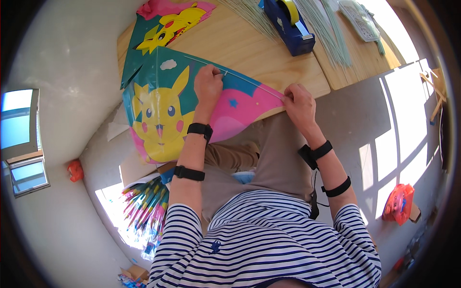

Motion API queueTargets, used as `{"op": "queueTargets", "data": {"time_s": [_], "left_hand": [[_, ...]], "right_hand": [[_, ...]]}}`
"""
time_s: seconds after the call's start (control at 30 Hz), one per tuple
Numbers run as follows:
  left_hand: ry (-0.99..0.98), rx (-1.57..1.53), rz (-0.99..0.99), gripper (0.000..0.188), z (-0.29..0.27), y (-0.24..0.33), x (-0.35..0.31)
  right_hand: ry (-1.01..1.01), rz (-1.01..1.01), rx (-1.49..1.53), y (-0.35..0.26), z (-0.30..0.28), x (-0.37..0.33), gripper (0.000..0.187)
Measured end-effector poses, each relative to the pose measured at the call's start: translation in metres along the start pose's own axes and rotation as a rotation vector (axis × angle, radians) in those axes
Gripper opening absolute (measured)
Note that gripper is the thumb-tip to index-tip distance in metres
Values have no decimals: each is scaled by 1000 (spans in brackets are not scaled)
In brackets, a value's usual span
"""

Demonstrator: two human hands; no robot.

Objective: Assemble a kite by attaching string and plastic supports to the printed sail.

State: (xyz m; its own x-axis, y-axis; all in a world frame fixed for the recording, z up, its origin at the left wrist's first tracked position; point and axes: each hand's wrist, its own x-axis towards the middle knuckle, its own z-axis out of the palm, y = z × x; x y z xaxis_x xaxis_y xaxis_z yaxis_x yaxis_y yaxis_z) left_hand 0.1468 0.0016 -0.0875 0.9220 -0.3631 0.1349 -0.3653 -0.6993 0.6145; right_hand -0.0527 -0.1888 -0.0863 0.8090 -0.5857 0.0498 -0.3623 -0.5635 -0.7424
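Note:
A kite sheet (230, 113) in green, pink and yellow, printed with a long-eared cartoon character, lies across the wooden table and hangs over its near edge. Along its upper right edge runs a thin pale rod (249, 81). My left hand (209, 87) is closed, its fingertips pinching the rod partway along that edge. At the right corner, my right hand (300, 104) pinches the rod's end together with the sheet; the fingers partly cover that spot.
Another printed kite sheet (168, 29) lies at the far left of the table (249, 43). A blue tape dispenser (290, 29) stands at the back, between bundles of thin rods (331, 36). A clear plastic box (359, 20) sits farther right. Rolled colourful sheets (144, 206) stand at lower left.

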Motion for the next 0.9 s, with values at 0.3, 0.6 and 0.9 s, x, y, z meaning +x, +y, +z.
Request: {"op": "queueTargets", "data": {"time_s": [0.3, 0.6, 0.9], "left_hand": [[50, 21, 57, 4, 19, 8, 3], [63, 65, 53, 6, 20, 9, 3], [37, 33, 13, 5, 20, 5, 2]], "right_hand": [[-6, -1, 27, -1, -1, -1, 13], [9, -23, 10, 2, 2, 0, 12], [16, -18, 38, 1, 1, 0, 13]]}}
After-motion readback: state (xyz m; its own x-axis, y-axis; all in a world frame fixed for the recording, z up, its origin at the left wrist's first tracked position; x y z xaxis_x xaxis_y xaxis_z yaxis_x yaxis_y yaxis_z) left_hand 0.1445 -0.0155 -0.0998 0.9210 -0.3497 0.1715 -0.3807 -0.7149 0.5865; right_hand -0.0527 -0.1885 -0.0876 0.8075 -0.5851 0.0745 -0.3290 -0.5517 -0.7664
